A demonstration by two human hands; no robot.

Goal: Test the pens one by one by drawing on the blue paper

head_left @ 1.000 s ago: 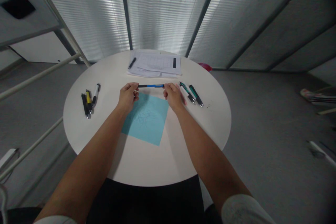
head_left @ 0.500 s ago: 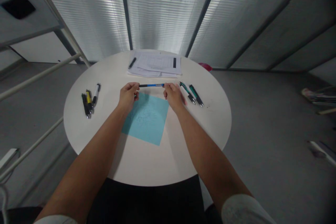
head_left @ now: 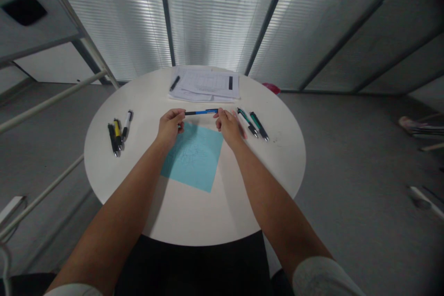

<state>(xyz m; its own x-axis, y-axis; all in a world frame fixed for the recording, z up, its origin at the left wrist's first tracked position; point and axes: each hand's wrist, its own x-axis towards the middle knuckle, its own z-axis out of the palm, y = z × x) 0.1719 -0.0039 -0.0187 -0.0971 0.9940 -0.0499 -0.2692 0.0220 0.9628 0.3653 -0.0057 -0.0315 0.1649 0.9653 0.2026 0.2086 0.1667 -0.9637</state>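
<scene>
A blue pen [head_left: 203, 112] with a dark grip end stretches level between my two hands. My left hand [head_left: 169, 126] pinches its dark end; my right hand [head_left: 227, 125] is closed on the blue end, where a clip shows. Just below lies a light blue sheet of paper [head_left: 194, 157] with faint line marks, its upper corners close to my hands. Right of my right hand rest two green-and-black pens [head_left: 259, 126], and a reddish item [head_left: 242, 128] lies partly hidden behind that hand.
Black, yellow and white pens [head_left: 118, 133] lie on the left of the round white table [head_left: 194, 222]. Stacked papers [head_left: 204, 85] with a black pen [head_left: 175, 83] sit at its far edge. A pale metal rail [head_left: 52, 99] stands on the left, window blinds [head_left: 208, 18] behind.
The pen has turned slightly between my fingers, so its clip now shows near my right hand. Both hands have hardly moved.
</scene>
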